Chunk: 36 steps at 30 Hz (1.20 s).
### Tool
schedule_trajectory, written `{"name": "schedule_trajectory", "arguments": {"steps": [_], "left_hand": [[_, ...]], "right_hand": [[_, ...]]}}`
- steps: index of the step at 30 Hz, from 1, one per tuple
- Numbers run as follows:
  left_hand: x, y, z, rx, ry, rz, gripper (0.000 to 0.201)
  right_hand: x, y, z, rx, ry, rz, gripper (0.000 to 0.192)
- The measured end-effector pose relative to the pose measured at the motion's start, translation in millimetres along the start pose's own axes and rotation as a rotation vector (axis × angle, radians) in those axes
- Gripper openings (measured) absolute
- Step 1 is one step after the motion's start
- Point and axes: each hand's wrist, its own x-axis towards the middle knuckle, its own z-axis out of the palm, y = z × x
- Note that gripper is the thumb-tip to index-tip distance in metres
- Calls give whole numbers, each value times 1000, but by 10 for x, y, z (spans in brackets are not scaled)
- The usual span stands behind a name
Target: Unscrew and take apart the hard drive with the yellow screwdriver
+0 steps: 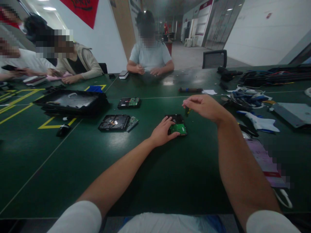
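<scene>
The left hand (163, 131) lies flat on a hard drive (177, 124) at the middle of the green surface (97, 168), its grip released, fingers pressing the drive's near-left edge. Just above the drive's right corner, the right hand (205, 106) is clenched on a screwdriver (187, 111), tip pointing down. If the left hand's pressure eases, the drive could slide and the tip could skip onto its green circuit board (178, 129).

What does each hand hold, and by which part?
The right hand pinches a small dark tool at its top. The left hand presses on the hard drive.
</scene>
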Motion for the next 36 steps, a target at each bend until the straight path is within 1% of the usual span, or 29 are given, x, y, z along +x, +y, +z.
{"name": "schedule_trajectory", "arguments": {"steps": [2,5,11,14,18,20,23,26,30,36], "left_hand": [[1,-7,9,-4,-1,2,67],[5,-10,18,-4,4,10,67],[8,-8,21,4,5,15,65],[2,-10,18,2,9,14,64],[-2,-15,12,3,9,16,65],[-2,-16,8,7,5,16,65],[0,-14,3,9,2,10,65],[1,-2,-1,11,-1,6,66],[2,10,1,15,-3,8,66],[3,2,16,6,14,21,66]], "right_hand": [[9,9,6,-44,47,-4,38],[22,25,27,-28,82,26,35],[24,28,36,128,25,18,39],[13,13,26,170,-14,19,42],[-9,-3,4,181,-63,29,38],[-12,3,-10,133,-58,33,35],[0,29,-17,58,9,28,31],[20,52,-2,53,53,49,29],[28,44,32,95,56,64,28],[31,45,48,177,-5,17,39]]}}
